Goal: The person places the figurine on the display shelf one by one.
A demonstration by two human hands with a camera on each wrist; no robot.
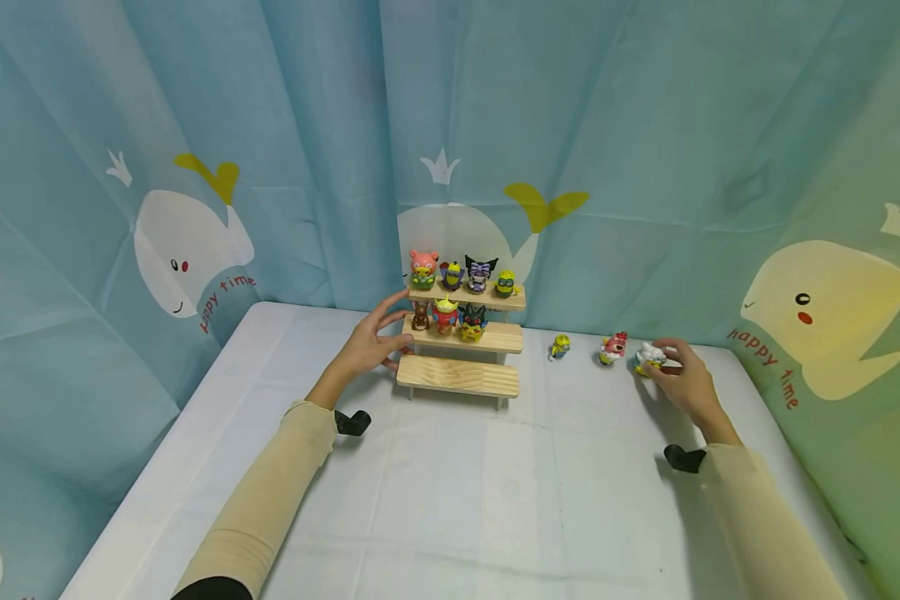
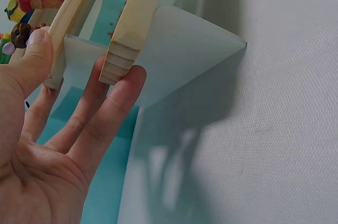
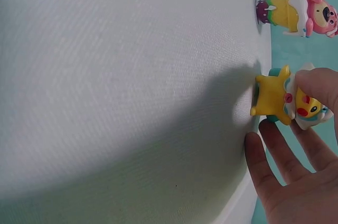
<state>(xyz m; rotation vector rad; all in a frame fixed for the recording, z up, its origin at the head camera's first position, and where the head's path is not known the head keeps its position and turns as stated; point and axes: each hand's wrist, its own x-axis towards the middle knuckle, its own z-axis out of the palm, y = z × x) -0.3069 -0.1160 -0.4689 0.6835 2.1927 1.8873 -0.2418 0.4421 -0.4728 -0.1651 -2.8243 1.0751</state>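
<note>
A three-tier wooden display stand (image 1: 457, 377) with several small toy figurines (image 1: 445, 317) stands toward the back of the table. My left hand (image 1: 367, 342) holds the stand's left end. In the left wrist view, the thumb lies on one board (image 2: 79, 12) and fingertips touch the end of another board (image 2: 124, 49). Over on the right, my right hand (image 1: 686, 379) pinches a yellow figurine (image 3: 272, 96) with a white hood between thumb and fingers. It is upright and close over the tabletop, its hood partly hidden by the thumb.
Left of the held figurine stands a pink-headed figurine (image 1: 612, 349), and farther left a small yellow-and-blue figurine (image 1: 560, 347). Figurines occupy the top and middle tiers. A blue curtain (image 1: 330, 167) with whale prints hangs behind the white table (image 1: 450, 500).
</note>
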